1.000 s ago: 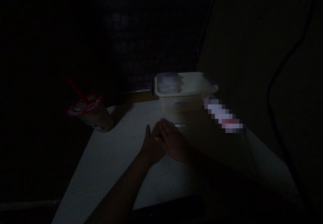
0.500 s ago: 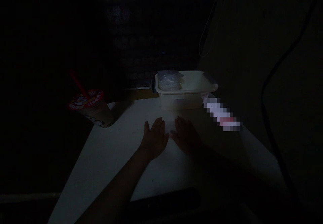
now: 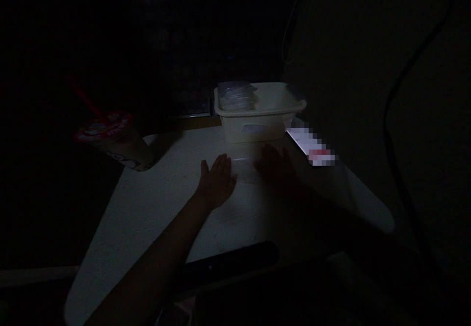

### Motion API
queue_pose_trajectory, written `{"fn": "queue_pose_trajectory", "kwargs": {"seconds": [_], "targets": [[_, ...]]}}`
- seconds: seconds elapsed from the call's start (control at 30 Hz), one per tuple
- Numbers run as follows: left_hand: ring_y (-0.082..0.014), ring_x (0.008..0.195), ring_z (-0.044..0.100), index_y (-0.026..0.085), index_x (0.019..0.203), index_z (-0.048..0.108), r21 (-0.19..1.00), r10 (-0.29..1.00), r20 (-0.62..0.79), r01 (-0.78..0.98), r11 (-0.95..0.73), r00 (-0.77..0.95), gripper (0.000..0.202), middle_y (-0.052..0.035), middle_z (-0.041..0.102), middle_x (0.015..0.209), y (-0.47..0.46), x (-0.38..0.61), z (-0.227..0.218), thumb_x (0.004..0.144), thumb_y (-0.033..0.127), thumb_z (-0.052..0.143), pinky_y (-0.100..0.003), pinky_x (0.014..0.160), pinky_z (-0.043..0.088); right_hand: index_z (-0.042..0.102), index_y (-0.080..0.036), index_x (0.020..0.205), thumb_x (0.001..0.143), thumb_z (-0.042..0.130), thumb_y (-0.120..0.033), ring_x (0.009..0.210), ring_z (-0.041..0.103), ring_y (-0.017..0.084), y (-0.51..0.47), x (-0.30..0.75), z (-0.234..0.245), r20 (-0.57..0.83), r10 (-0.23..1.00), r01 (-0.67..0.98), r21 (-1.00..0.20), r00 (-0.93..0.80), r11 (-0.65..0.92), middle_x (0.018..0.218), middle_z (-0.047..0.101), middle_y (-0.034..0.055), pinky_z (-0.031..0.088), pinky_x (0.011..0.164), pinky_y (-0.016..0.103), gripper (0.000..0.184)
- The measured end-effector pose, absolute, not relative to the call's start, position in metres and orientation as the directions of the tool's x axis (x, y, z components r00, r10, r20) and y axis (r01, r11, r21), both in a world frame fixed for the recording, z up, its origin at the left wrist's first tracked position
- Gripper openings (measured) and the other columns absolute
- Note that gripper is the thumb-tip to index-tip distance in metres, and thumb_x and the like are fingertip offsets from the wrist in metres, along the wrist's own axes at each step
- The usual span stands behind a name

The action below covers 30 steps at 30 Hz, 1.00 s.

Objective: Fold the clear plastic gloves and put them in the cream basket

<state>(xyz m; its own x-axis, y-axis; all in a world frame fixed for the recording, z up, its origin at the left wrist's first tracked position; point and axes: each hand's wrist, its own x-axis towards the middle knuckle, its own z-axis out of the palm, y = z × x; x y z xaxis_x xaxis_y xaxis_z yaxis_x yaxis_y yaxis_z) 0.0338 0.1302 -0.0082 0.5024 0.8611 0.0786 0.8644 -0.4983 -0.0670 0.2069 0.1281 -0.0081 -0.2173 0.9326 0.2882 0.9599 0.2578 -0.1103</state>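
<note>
- Hands, two: the left hand (image 3: 217,183) lies flat on the tabletop, palm down, fingers spread, released and grasping nothing. The right hand (image 3: 275,165) lies open in the same way, deep in shadow. Both overlapped one second earlier; now they stand apart.
- White tabletop (image 3: 147,213), one: bears all items below except the black bar, whose support cannot be told.
- White plastic tub (image 3: 257,131), one: stands at the far edge, beyond the hands.
- Black bar (image 3: 230,262), one: lies along the near side, showing more than in the earlier frame.
- Plastic cup (image 3: 123,149), one: stands at the left with a printed red lid and one red straw (image 3: 86,99).
- Clear plastic packs (image 3: 237,96), one stack: sit inside the tub at its left end; the count cannot be told.
- Blurred object (image 3: 311,145), one: lies right of the tub, too pixelated to identify.
- Transparent flat piece (image 3: 243,169), one: lies on the tabletop between the hands, just below the tub.
</note>
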Motion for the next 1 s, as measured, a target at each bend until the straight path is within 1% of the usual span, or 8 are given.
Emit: {"fn": "queue_pose_trajectory", "kwargs": {"seconds": [0.03, 0.1, 0.17, 0.23, 0.4, 0.6, 0.83, 1.0], "targets": [[-0.0245, 0.122, 0.017, 0.003, 0.124, 0.025, -0.079, 0.863, 0.075, 0.866, -0.494, 0.500, 0.050, -0.0180, 0.021, 0.132, 0.130, 0.034, -0.007, 0.083, 0.031, 0.014, -0.053, 0.091, 0.014, 0.040, -0.006, 0.117, 0.084, 0.019, -0.037, 0.118, 0.026, 0.025, 0.129, 0.196, -0.007, 0.320, 0.910, 0.944, -0.105, -0.265, 0.312, 0.125, 0.037, 0.0160, 0.014, 0.096, 0.047, 0.050], [-0.0233, 0.122, 0.016, 0.004, 0.124, 0.024, -0.092, 0.865, 0.065, 0.866, -0.491, 0.497, 0.049, -0.0163, 0.022, 0.133, 0.130, 0.035, -0.006, 0.083, 0.030, 0.014, -0.052, 0.091, 0.016, 0.037, -0.002, 0.118, 0.085, 0.016, -0.037, 0.118, 0.027, 0.022, 0.132, 0.175, -0.006, 0.323, 0.881, 0.914, -0.100, -0.345, 0.394, 0.126, 0.035, 0.0171, 0.018, 0.097, 0.040, 0.053], [-0.0226, 0.122, 0.016, 0.007, 0.125, 0.022, -0.090, 0.867, 0.060, 0.868, -0.489, 0.495, 0.049, -0.0142, 0.023, 0.133, 0.130, 0.034, -0.006, 0.082, 0.030, 0.016, -0.051, 0.091, 0.018, 0.037, -0.002, 0.119, 0.084, 0.017, -0.041, 0.117, 0.028, 0.022, 0.135, 0.159, -0.008, 0.289, 0.869, 0.889, -0.104, -0.402, 0.446, 0.126, 0.036, 0.0163, 0.021, 0.096, 0.038, 0.056], [-0.0227, 0.123, 0.016, 0.008, 0.126, 0.019, -0.087, 0.870, 0.047, 0.870, -0.485, 0.490, 0.049, -0.0133, 0.022, 0.133, 0.130, 0.034, -0.006, 0.082, 0.029, 0.017, -0.051, 0.091, 0.018, 0.038, -0.004, 0.119, 0.083, 0.016, -0.043, 0.117, 0.028, 0.023, 0.137, 0.153, -0.012, 0.259, 0.868, 0.881, -0.102, -0.424, 0.461, 0.126, 0.037, 0.0152, 0.021, 0.095, 0.040, 0.057], [-0.0233, 0.123, 0.015, 0.005, 0.125, 0.022, -0.110, 0.875, 0.025, 0.871, -0.479, 0.484, 0.049, -0.0152, 0.021, 0.133, 0.130, 0.034, -0.004, 0.082, 0.028, 0.015, -0.051, 0.091, 0.018, 0.036, -0.004, 0.120, 0.083, 0.014, -0.043, 0.118, 0.026, 0.024, 0.136, 0.164, -0.018, 0.252, 0.883, 0.904, -0.064, -0.396, 0.423, 0.127, 0.033, 0.0166, 0.018, 0.095, 0.043, 0.058], [-0.0232, 0.122, 0.016, 0.004, 0.124, 0.024, -0.146, 0.863, 0.058, 0.859, -0.491, 0.503, 0.050, -0.0167, 0.022, 0.133, 0.130, 0.035, -0.006, 0.084, 0.032, 0.011, -0.051, 0.091, 0.017, 0.035, -0.003, 0.120, 0.083, 0.017, -0.044, 0.118, 0.026, 0.024, 0.134, 0.176, -0.020, 0.254, 0.901, 0.928, -0.025, -0.353, 0.371, 0.127, 0.033, 0.0177, 0.017, 0.095, 0.043, 0.058], [-0.0243, 0.122, 0.017, 0.004, 0.124, 0.023, -0.153, 0.863, 0.052, 0.858, -0.491, 0.503, 0.050, -0.0173, 0.021, 0.133, 0.130, 0.034, -0.007, 0.084, 0.032, 0.012, -0.052, 0.090, 0.018, 0.033, -0.002, 0.121, 0.083, 0.015, -0.045, 0.117, 0.027, 0.026, 0.134, 0.186, -0.021, 0.245, 0.918, 0.945, -0.019, -0.313, 0.327, 0.128, 0.032, 0.0181, 0.017, 0.095, 0.043, 0.060], [-0.0241, 0.122, 0.017, 0.003, 0.124, 0.022, -0.155, 0.864, 0.033, 0.857, -0.492, 0.502, 0.050, -0.0172, 0.020, 0.133, 0.130, 0.035, -0.004, 0.084, 0.032, 0.013, -0.052, 0.090, 0.018, 0.035, -0.001, 0.119, 0.083, 0.019, -0.043, 0.117, 0.027, 0.027, 0.134, 0.191, -0.022, 0.265, 0.917, 0.948, -0.024, -0.299, 0.316, 0.127, 0.033, 0.0199, 0.018, 0.093, 0.046, 0.058]]}}
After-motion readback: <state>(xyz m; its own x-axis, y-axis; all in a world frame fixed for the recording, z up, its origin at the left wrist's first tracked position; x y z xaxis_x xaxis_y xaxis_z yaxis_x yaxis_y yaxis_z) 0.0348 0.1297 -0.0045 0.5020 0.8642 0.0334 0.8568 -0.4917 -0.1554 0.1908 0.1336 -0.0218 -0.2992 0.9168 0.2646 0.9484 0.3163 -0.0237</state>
